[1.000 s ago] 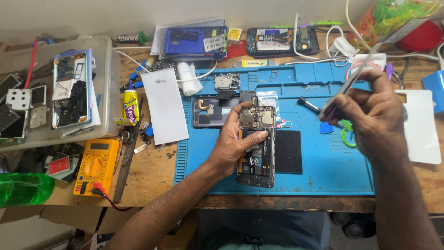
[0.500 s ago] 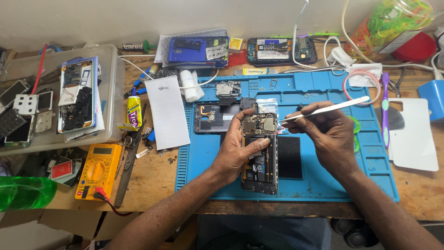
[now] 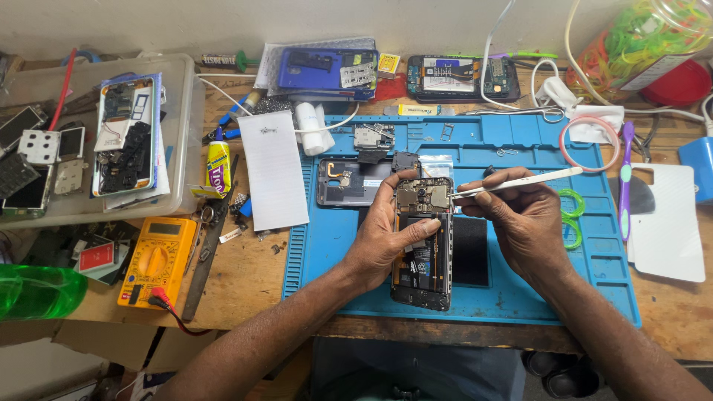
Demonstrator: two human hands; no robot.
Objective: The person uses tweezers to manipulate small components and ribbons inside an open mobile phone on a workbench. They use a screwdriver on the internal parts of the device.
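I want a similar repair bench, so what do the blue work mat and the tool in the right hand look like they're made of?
The blue work mat looks like soft matte silicone or rubber: moulded compartments and ribbed edges, no glare. The tool in the right hand looks like pale plastic or brushed metal, slim and smooth; which one is unclear. Its tip meets the opened phone held by the left hand.

The left hand (image 3: 390, 238) is covering the opened phone's (image 3: 423, 260) left edge. The tweezers' (image 3: 520, 182) tip contact is proving too small to resolve. The frame edge is cropping the green bottle (image 3: 33, 291) and the rubber-band jar (image 3: 653, 37).
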